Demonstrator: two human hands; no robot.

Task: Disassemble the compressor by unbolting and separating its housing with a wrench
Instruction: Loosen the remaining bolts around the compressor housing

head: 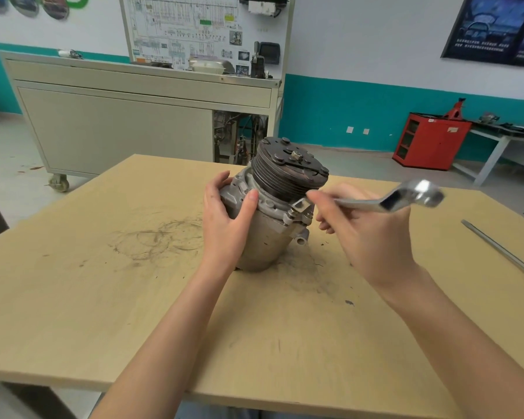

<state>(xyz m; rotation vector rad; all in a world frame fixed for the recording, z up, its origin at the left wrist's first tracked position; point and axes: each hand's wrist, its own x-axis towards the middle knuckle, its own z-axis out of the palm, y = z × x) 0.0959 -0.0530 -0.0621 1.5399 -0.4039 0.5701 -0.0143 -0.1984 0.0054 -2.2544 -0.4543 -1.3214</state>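
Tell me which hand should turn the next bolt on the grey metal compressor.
Right. The right hand grips the shiny steel wrench, its end by a housing bolt, while the left hand steadies the compressor.

Your left hand (224, 219) and right hand (366, 234) are bare, and so are your left forearm (176, 322) and right forearm (454, 334); a strip of blue-grey cloth (218, 413) shows at your lap.

Head view: forward, downward over table (73, 297), close.
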